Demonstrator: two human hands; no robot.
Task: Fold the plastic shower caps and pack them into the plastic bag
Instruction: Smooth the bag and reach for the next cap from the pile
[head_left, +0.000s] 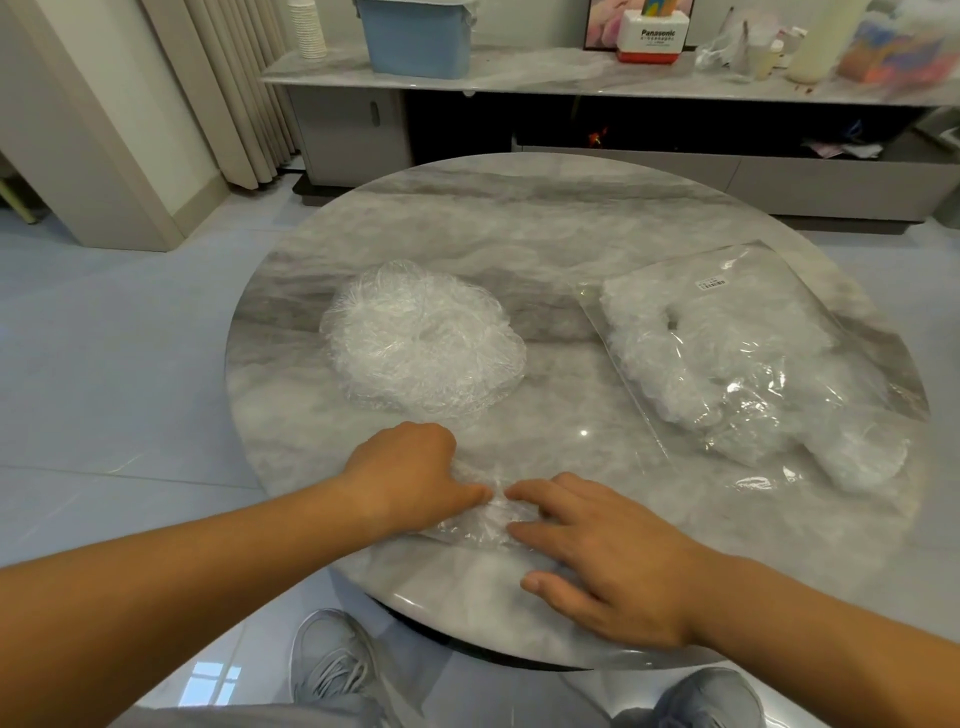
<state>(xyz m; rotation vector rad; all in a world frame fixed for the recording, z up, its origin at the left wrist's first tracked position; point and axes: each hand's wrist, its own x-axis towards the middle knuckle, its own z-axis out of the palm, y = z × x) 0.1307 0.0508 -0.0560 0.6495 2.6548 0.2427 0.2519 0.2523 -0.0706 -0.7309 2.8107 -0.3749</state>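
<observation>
A crumpled clear shower cap (483, 522) lies flattened near the front edge of the round marble table (545, 218). My left hand (410, 475) sits on its left part with curled fingers, thumb pinching the plastic. My right hand (608, 556) presses straight fingers on its right part. A loose pile of clear shower caps (421, 338) sits at the table's middle left. At the right lies a clear plastic bag (753, 358) with a small label, holding several folded caps.
Behind the table runs a low marble-topped cabinet (571, 78) carrying a blue bin (415, 36), a stack of paper cups (309, 26), a white and red box (652, 36) and bottles. Curtains hang at the back left. My grey shoes (332, 670) show below the table's edge.
</observation>
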